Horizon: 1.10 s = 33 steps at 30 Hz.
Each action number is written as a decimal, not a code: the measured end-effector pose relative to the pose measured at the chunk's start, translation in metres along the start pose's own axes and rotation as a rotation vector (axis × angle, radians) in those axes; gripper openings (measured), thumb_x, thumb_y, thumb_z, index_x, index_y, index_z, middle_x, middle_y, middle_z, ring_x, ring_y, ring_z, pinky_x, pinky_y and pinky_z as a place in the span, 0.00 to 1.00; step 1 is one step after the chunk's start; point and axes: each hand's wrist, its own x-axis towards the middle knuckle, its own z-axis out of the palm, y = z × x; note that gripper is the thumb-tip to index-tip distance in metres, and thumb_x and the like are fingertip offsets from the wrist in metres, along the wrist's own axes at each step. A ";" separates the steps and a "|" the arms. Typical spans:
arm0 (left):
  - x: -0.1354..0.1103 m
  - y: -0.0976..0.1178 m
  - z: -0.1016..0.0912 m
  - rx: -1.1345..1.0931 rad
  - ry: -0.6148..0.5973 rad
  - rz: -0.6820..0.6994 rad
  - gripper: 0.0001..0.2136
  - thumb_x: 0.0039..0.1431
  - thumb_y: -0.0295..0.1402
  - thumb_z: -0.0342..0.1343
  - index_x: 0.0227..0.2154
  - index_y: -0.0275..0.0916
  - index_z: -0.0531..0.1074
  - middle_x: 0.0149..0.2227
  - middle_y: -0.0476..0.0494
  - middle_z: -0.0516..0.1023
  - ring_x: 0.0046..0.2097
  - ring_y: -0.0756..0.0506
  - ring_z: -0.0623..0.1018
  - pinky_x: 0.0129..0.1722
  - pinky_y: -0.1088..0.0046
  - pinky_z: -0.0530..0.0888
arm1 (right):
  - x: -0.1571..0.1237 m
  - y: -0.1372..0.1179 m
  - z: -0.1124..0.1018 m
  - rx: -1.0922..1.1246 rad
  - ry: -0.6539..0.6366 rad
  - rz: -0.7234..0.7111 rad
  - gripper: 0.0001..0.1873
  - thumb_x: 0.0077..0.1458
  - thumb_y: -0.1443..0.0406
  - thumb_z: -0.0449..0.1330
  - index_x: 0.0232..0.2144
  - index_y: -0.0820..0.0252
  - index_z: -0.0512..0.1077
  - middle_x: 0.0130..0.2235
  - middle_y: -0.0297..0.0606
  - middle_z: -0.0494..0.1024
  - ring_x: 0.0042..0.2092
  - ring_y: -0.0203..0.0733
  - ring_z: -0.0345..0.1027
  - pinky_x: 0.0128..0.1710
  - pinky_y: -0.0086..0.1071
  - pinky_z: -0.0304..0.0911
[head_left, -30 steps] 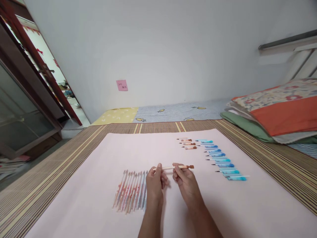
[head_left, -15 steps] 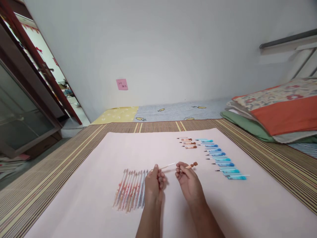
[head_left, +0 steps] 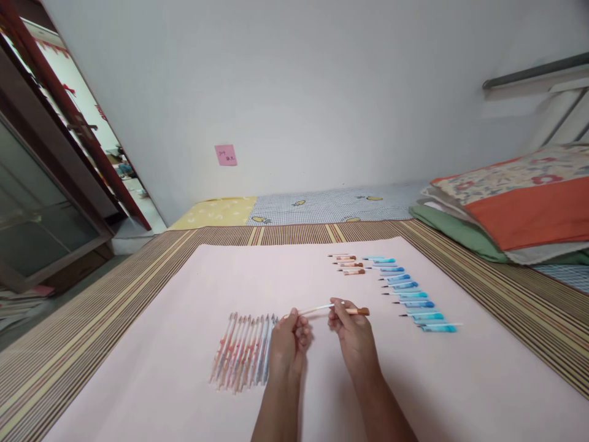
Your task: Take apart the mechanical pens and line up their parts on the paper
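My left hand (head_left: 286,344) is closed, thumb and fingers pinching a slim white pen refill (head_left: 316,309). The refill points right, and its far end meets the fingertips of my right hand (head_left: 353,337). That hand is pinched around a peach-and-brown pen cap (head_left: 361,311), whose brown end sticks out to the right. Whether the refill enters the cap is hidden by the fingers. Beside my left wrist lies a row of slender patterned pen barrels (head_left: 242,353), some reddish, some grey-blue. Beyond my right hand are several brown pen caps (head_left: 353,264) with thin dark-tipped refills between them.
A slanting column of blue pen caps (head_left: 416,304) and refills lies at the right of the pale pink sheet (head_left: 161,368). Under it is a striped mat (head_left: 92,331). Folded bedding (head_left: 529,209) is piled at the right, against a white wall (head_left: 322,92) behind.
My hands have come together so the refill's end now reaches my right fingertips. The cap has turned from tilted up to nearly level.
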 end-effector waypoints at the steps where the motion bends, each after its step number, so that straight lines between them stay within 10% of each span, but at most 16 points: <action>1: 0.000 0.002 0.000 -0.008 0.009 -0.003 0.14 0.54 0.34 0.66 0.22 0.33 0.68 0.19 0.48 0.73 0.16 0.56 0.67 0.12 0.84 0.56 | 0.001 -0.001 -0.001 0.029 0.023 -0.006 0.22 0.37 0.53 0.77 0.31 0.62 0.79 0.25 0.31 0.73 0.27 0.34 0.66 0.26 0.28 0.62; 9: -0.004 0.017 0.000 -0.170 0.031 -0.077 0.13 0.65 0.34 0.56 0.25 0.34 0.68 0.18 0.50 0.69 0.16 0.56 0.66 0.12 0.85 0.53 | 0.008 -0.003 -0.012 0.253 0.133 0.035 0.20 0.36 0.57 0.78 0.31 0.60 0.78 0.31 0.31 0.74 0.29 0.30 0.66 0.28 0.25 0.67; 19: -0.016 0.021 0.001 -0.441 -0.461 -0.280 0.17 0.63 0.38 0.60 0.22 0.38 0.62 0.17 0.59 0.51 0.15 0.57 0.52 0.14 0.82 0.51 | 0.009 0.001 -0.012 0.297 0.105 0.074 0.19 0.37 0.59 0.78 0.30 0.60 0.78 0.29 0.31 0.72 0.28 0.31 0.65 0.24 0.25 0.65; 33: -0.011 0.018 0.000 -0.433 -0.438 -0.244 0.17 0.62 0.38 0.61 0.22 0.39 0.62 0.17 0.60 0.50 0.16 0.57 0.50 0.14 0.81 0.50 | 0.009 0.005 -0.013 0.248 0.079 0.068 0.19 0.38 0.58 0.77 0.30 0.60 0.78 0.28 0.31 0.71 0.27 0.31 0.64 0.24 0.26 0.65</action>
